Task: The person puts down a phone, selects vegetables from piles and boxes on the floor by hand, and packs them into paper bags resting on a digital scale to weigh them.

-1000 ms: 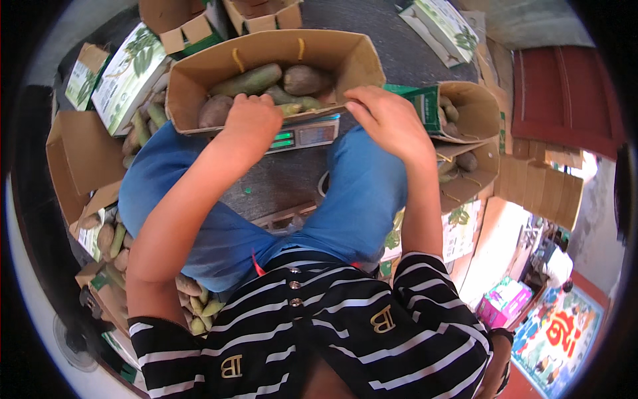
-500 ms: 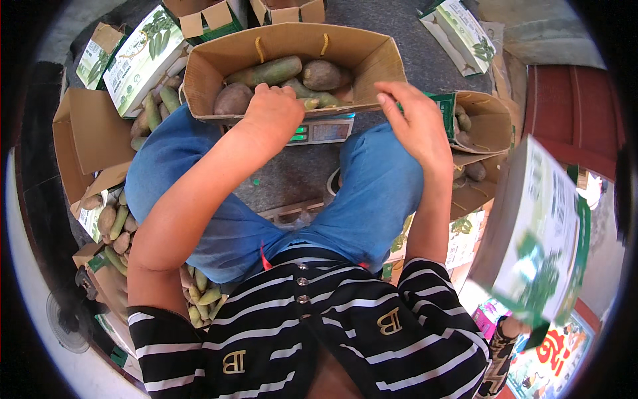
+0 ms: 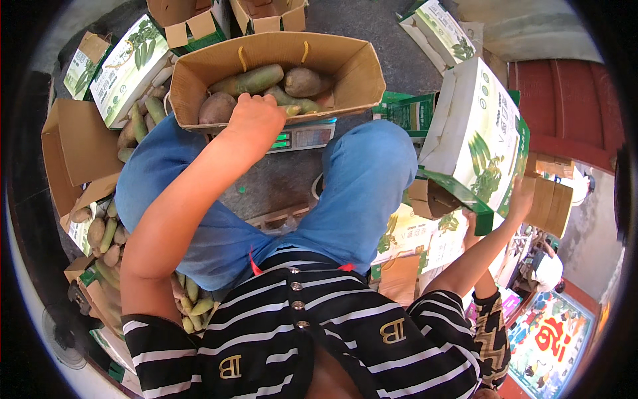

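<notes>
An open brown carton (image 3: 352,78) with yellow cord handles sits on a scale (image 3: 311,136) with a green-lit display, between my knees. Several long green and brownish root vegetables (image 3: 256,80), like radishes, lie in it. Over the carton's near rim, my left hand (image 3: 256,123) is closed beside the vegetables; its fingertips are hidden. Off to my right, my right hand (image 3: 522,198) grips the side of a tilted white-and-green carton (image 3: 482,143), its fingers partly hidden. Another person's hand (image 3: 469,223), with a patterned sleeve, is at that carton's lower end.
More vegetables (image 3: 106,229) are heaped to my left, beside an open brown carton (image 3: 90,143). Printed cartons (image 3: 133,73) stand at the far left, and another (image 3: 442,33) lies at the far right. Flat printed cardboard (image 3: 425,239) is near my right thigh.
My right hand has left the brown carton's right end and moved right to the white-and-green carton. That carton has come closer from the right. My left hand stays at the brown carton.
</notes>
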The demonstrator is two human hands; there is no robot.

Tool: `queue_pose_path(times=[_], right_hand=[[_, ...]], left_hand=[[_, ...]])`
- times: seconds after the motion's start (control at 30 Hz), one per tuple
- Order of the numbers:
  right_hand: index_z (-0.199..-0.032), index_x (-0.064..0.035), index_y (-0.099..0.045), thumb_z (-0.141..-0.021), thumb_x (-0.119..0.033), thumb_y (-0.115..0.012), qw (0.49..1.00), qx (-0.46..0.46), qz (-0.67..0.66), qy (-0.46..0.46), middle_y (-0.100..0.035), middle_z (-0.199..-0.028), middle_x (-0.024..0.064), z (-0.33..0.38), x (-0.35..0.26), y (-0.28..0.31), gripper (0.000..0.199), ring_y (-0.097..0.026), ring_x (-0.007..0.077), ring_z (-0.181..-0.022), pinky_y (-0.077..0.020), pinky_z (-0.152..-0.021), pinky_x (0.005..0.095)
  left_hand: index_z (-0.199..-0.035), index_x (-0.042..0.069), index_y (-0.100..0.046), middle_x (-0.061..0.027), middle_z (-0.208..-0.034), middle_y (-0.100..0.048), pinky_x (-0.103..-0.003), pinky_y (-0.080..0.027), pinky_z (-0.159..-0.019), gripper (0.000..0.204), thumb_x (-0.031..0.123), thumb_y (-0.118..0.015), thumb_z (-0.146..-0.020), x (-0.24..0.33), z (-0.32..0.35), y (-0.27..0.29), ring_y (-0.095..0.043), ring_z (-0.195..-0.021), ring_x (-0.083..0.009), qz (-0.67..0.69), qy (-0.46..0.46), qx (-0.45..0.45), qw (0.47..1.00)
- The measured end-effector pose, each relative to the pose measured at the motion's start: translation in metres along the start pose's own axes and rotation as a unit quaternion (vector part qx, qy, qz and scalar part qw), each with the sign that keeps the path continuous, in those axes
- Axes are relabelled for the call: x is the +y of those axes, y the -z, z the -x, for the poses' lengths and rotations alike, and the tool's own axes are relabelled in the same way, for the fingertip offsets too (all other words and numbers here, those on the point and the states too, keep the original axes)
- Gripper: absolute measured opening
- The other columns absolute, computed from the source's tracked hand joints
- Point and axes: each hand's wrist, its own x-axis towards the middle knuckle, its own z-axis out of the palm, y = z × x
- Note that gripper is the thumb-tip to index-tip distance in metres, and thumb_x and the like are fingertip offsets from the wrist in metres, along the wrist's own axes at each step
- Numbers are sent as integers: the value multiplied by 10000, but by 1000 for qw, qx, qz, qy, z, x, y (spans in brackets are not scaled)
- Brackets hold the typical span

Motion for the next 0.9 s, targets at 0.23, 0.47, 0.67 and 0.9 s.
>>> queue_pose_path(times=[0.23, 0.47, 0.67, 0.9], right_hand=[[-1099, -101, -576, -684, -607, -635, 873, -104, -372, -298, -591, -964, 75, 8, 131, -85, 657, -537, 240, -901, -413, -768, 425], [-1149, -68, -516, -829, -393, -593, 701, -301, -566, -312, -602, -1046, 79, 24, 114, -70, 463, -591, 203, -923, -500, -762, 345], [-1181, 3, -477, -845, -234, -590, 730, -182, -658, -34, -575, -1067, 97, -26, 1, -7, 427, -582, 191, -910, -494, -755, 310], [-1077, 36, -572, -850, -151, -593, 770, -112, -585, 229, -587, -1002, 47, -50, -210, 19, 295, -519, 86, -875, -409, -773, 219]], left_hand=[[-890, 79, -610, -92, -871, -574, -346, -429, -700, 174, 84, -567, -722, -2, -2, 0, -582, -840, -234, 16, -3, -4, 1000], [-866, 87, -618, -75, -851, -564, -349, -412, -690, 163, 112, -588, -708, 1, -3, -7, -567, -815, -225, -11, 12, -20, 1000], [-859, 94, -617, -71, -843, -563, -342, -403, -670, 155, 128, -586, -711, 5, -5, -8, -565, -810, -219, -35, 14, -26, 999], [-856, 90, -616, -71, -854, -566, -357, -397, -680, 145, 139, -567, -729, 8, -3, -10, -566, -817, -217, -55, 27, -15, 998]])
